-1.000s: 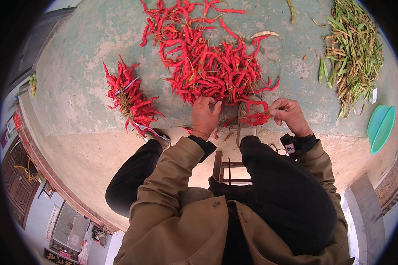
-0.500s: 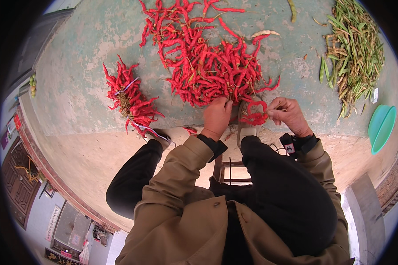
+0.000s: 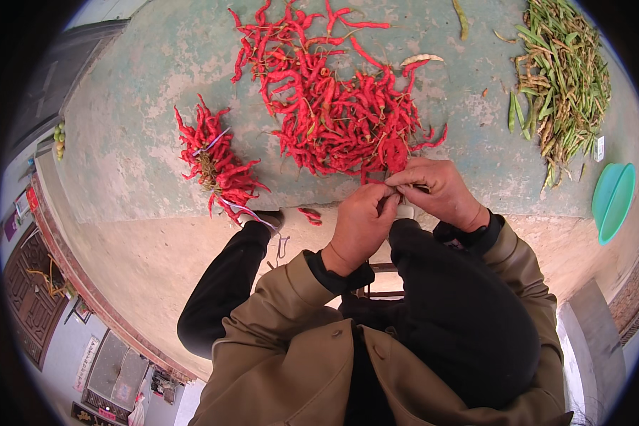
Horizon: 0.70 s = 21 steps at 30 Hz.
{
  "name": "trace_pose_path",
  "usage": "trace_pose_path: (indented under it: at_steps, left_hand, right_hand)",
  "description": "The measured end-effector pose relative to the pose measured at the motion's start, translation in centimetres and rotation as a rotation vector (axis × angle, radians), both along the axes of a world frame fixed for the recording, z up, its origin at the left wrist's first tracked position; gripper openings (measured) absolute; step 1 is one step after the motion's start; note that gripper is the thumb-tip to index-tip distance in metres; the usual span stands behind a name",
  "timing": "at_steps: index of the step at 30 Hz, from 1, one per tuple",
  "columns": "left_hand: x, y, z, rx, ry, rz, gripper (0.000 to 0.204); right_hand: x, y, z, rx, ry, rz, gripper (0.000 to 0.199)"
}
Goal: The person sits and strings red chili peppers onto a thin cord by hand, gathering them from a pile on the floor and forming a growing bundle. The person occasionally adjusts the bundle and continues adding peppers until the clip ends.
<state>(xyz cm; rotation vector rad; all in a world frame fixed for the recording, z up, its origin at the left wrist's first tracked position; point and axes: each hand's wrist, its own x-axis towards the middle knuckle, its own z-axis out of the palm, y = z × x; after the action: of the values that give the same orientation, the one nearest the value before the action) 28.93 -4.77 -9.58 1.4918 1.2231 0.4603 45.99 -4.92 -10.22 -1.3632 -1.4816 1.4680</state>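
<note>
My left hand (image 3: 363,221) and my right hand (image 3: 441,192) meet at the near edge of a large pile of red chili peppers (image 3: 334,106). Both are closed in a pinch, fingertips touching or nearly so. A few red chili peppers (image 3: 392,152) stick out beyond the right fingers, their stem ends between my fingertips. Another red pepper shows just past the left fingers; the exact grip on it is partly hidden. To the left lies a bundle of red chili peppers (image 3: 232,174), stems gathered in the middle and tied with a pale string (image 3: 243,209).
A heap of green and brown bean pods (image 3: 564,78) lies at the far right, with a turquoise plastic basin (image 3: 613,204) nearer. Single pods (image 3: 461,20) lie behind the peppers. Loose red peppers (image 3: 310,216) rest near my foot. A stool (image 3: 385,268) shows between my legs.
My right hand has moved left with its peppers, and my left hand has drawn back from the pile. The two hands, apart before, now come together at the fingertips.
</note>
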Motion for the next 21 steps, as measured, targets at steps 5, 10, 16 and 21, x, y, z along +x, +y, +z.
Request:
trace_pose_path:
  at_steps: [5, 10, 16, 21]
  left_hand:
    - [-0.1, -0.1, 0.5, -0.093, -0.064, 0.089, 0.006]
    - [0.2, -0.3, -0.7, -0.014, -0.051, 0.016, 0.006]
    - [-0.9, 1.6, -6.3, 0.06, 0.11, 0.049, 0.011]
    - [-1.1, 1.7, -10.2, 0.245, 0.316, -0.084, 0.032]
  right_hand:
    - [0.0, -0.1, 0.2, 0.11, -0.115, 0.073, 0.022]
    - [0.6, -0.3, 0.0, 0.237, -0.289, 0.17, 0.016]
    - [2.7, -0.4, -0.7, 0.079, -0.24, 0.1, 0.011]
    - [3.9, -1.0, -0.5, -0.155, -0.141, -0.018, 0.011]
